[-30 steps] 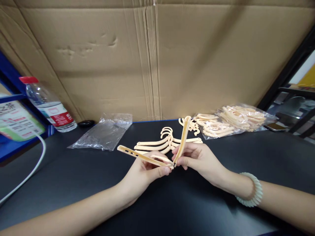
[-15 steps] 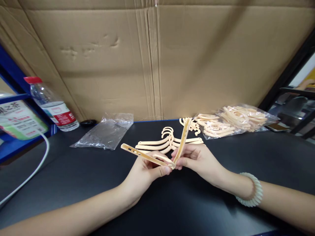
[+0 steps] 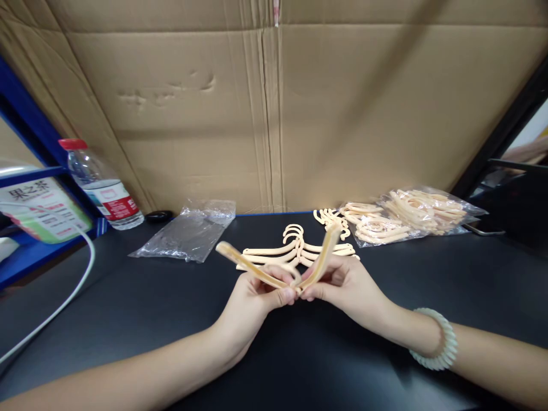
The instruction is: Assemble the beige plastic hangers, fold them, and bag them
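Over a smooth black desk (image 3: 308,365), a left hand (image 3: 252,297) and a right hand (image 3: 349,285), the latter below a pale, ridged, coil-like bracelet (image 3: 445,345), pinch between thumbs and fingers the middle of a cream hanger (image 3: 324,257), its two channelled arms rising in a wide V, slightly blurred. Just beyond, finished-looking hangers (image 3: 298,246) lie overlapping, curved hooks aligned. Farther back rest loose cream hooks (image 3: 331,218), a wrinkled clear plastic sleeve (image 3: 184,231), glossy bags (image 3: 422,208) packed with curved cream pieces, and a red-capped transparent bottle (image 3: 117,202), before a creased, dented brown cardboard panel (image 3: 192,142).
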`<state>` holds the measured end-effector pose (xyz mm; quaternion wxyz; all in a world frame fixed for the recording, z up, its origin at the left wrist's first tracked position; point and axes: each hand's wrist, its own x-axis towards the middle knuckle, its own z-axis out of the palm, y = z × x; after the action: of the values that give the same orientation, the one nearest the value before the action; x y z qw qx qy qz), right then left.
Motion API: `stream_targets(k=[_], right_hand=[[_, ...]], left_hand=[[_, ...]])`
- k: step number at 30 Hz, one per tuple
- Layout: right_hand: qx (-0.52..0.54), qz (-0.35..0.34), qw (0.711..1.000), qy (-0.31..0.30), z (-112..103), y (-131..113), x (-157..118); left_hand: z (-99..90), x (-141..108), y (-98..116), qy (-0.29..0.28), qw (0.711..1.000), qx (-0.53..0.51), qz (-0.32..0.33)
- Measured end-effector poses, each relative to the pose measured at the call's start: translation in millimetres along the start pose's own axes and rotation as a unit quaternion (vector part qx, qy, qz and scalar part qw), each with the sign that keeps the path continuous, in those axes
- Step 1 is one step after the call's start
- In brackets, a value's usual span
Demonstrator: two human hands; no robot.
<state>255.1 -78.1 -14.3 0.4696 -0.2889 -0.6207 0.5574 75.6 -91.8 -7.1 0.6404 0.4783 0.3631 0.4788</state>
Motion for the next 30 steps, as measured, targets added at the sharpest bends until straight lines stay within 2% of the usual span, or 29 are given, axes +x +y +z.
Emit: stream_targets(k=[11,19,23,26,30], right_hand=[[0.001,-0.027,0.999,0.025,3.9,0.1,-2.1],[-0.015,-0.002,0.999,0.038,-5.6,1.3,3.3],[0.013,0.021,0.998,0.060,-33.7,-10.1,11.4],[0.017,0.048,0.999,0.016,-60.2,-23.9,17.0],[-0.067,0.022,0.997,-0.009,-82.9,-39.0,21.0]], left_hand=[[2.0,1.7,1.4,0.008,1.000,-0.023,-0.008],[1.0,0.4,4.0,0.023,0.999,-0.014,-0.030],[-16.1,8.5,25.6,0.031,0.999,-0.007,-0.032],[-37.5,22.5,48.0,0.016,0.999,-0.011,-0.025],[-65.2,41.4,68.5,0.020,0.999,0.020,-0.025]])
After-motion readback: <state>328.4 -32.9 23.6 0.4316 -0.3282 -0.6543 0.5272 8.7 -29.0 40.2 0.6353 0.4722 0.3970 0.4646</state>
